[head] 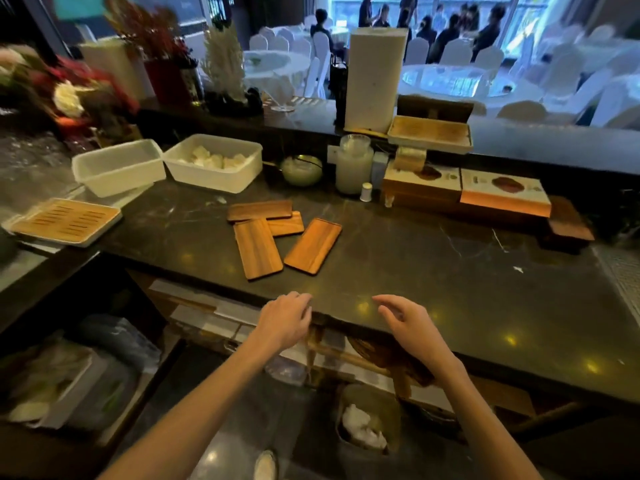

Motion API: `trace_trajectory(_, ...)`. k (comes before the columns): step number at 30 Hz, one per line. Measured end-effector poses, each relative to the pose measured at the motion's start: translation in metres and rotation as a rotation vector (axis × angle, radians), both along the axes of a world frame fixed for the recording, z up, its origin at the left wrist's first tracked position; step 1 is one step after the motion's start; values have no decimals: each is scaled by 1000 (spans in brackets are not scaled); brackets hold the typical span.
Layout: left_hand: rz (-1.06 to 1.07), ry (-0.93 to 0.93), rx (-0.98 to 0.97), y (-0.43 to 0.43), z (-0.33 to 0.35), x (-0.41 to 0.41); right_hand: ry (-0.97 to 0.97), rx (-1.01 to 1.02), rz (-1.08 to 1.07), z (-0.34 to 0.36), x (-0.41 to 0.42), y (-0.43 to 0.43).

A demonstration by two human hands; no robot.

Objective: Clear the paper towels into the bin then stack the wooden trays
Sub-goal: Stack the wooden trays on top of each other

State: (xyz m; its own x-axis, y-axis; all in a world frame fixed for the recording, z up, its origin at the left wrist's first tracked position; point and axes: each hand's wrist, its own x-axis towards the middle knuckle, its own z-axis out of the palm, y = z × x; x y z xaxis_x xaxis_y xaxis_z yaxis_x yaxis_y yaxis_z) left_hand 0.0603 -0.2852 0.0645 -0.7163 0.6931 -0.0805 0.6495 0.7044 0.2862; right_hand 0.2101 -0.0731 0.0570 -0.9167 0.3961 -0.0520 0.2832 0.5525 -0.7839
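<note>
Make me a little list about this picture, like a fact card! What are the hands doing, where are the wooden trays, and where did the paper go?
left hand: empty, fingers loosely curled, at the counter's near edge
right hand: empty, open, over the counter's near edge
wooden trays: four, scattered on the dark counter, partly overlapping, not stacked yet
paper towels: crumpled white, inside the bin on the floor below
white tubs: two, behind the trays to the left
</note>
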Motion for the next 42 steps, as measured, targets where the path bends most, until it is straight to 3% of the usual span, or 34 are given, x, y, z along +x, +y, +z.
trace_trajectory(8,-8,-21,15,-45,12,-132,3,-103,-70,-14,-113,-50)
trace_trajectory(16,-7,-144,-29,-59,-11,-209,-80,-133,-203,-28,-168,-76)
trace_trajectory(32,109,-327,81,56,-64,-309,-214,-277,-490,-73,-284,22)
trace_trajectory(42,284,-482,-175,145,-115,-340,-421,-468,-555,-138,-363,73)
